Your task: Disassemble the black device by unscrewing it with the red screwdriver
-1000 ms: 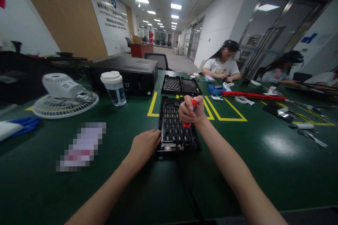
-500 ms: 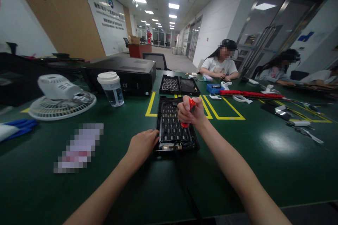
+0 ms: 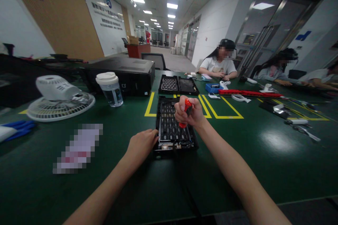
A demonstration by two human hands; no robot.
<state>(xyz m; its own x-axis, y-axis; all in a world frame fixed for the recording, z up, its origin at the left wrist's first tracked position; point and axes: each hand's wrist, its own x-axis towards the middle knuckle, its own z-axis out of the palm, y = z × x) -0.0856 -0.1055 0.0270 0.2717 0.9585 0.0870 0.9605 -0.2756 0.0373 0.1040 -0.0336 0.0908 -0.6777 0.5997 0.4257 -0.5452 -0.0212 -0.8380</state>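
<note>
In front of me on the green table lies a black plastic casing [image 3: 167, 130] with rows of dark hexagonal cells and small parts along its near end. My left hand [image 3: 142, 143] grips the casing's left edge near the front corner, fingertips pressed against it. Above the casing's right half, my right hand [image 3: 194, 113] is closed around the red handle of a screwdriver [image 3: 182, 125], which points down. Its tip is too dark to make out against the casing. A dark strap or cable [image 3: 188, 197] runs from the near end toward me.
Beyond the casing sits a second opened black case [image 3: 169, 83]. To the left are a lidded cup [image 3: 112, 91], a white fan [image 3: 59, 95] and a large black box [image 3: 126, 74]. On the right lie a blue tray [image 3: 212, 88] and a red strip [image 3: 248, 93]. Several people sit beyond.
My right hand has shifted slightly left, and the screwdriver handle looks a little turned in its grip. My left hand stays on the casing's edge. The whole view has drifted slightly.
</note>
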